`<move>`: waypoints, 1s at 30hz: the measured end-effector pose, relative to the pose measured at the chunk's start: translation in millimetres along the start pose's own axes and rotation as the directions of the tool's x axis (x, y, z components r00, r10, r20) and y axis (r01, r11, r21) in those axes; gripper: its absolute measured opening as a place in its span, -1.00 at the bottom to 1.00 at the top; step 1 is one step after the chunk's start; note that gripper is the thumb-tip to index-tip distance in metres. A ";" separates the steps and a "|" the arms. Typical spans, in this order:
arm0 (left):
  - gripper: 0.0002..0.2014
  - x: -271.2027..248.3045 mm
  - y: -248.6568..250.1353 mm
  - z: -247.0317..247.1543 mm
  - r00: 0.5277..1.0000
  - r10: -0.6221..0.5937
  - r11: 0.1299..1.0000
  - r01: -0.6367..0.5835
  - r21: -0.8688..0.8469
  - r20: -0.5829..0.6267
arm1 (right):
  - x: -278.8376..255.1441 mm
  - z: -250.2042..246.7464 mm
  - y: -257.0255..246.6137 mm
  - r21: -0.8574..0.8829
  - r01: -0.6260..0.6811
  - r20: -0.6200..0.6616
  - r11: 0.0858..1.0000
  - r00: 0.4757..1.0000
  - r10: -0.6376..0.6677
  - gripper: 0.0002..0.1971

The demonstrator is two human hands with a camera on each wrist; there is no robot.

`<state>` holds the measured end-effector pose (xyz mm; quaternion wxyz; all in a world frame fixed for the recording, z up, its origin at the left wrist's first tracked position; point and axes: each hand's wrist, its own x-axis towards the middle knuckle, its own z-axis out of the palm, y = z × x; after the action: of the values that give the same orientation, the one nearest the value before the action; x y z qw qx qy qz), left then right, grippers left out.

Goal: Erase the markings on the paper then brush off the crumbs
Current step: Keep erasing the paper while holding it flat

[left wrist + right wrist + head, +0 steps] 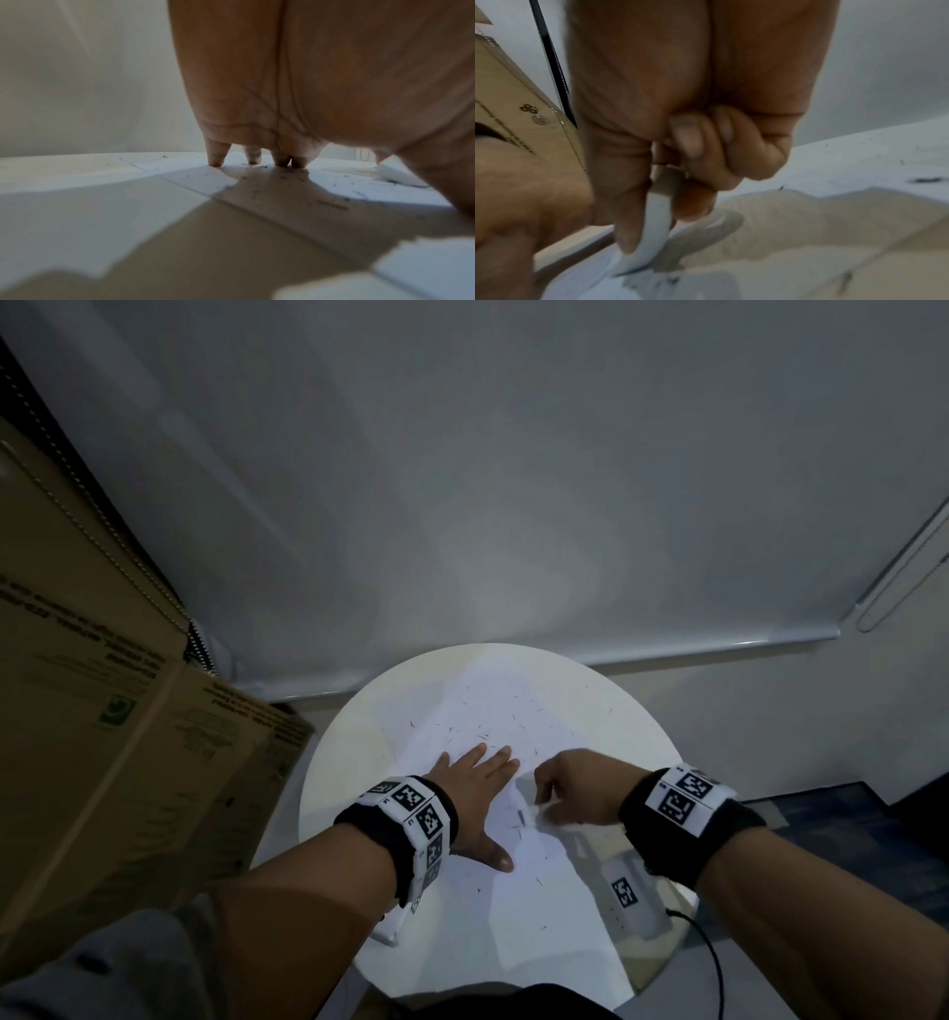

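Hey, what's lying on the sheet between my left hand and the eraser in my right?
In the head view, only paper dotted with a few dark crumbs lies between left hand and eraser, held by right hand.

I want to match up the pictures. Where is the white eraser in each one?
Head: eraser, lower middle, pinched in the right hand.
Left wrist: far right edge, white block on the paper.
Right wrist: centre, pressed down between the fingers.
Shared landmark: dark eraser crumbs across the paper.

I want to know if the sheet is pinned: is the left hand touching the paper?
Touching. In the left wrist view the left hand has its fingertips planted on the paper; the head view shows it spread flat there.
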<state>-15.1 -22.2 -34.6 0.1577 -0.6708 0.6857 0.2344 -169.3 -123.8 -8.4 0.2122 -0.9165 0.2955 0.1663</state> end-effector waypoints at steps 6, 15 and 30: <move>0.16 -2.2 0.4 -1.1 1.000 0.000 1.000 0.000 0.002 0.009 | 0.7 0.7 11.1 0.035 -0.070 -0.117 0.997 0.990 0.074 -0.83; 0.16 -1.3 0.5 -1.3 1.000 0.001 1.000 -0.001 -0.010 0.014 | -2.8 -1.4 21.7 0.090 -0.116 -0.215 0.989 0.968 0.133 -0.74; 0.17 0.9 -1.3 0.6 1.000 0.000 1.000 -0.001 0.003 0.015 | -11.6 8.5 3.8 0.061 0.007 0.025 0.998 1.000 -0.009 -0.70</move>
<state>-14.0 -22.7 -35.8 0.1639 -0.6686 0.6851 0.2383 -182.1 -117.0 -11.8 0.2445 -0.9086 0.2939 0.1681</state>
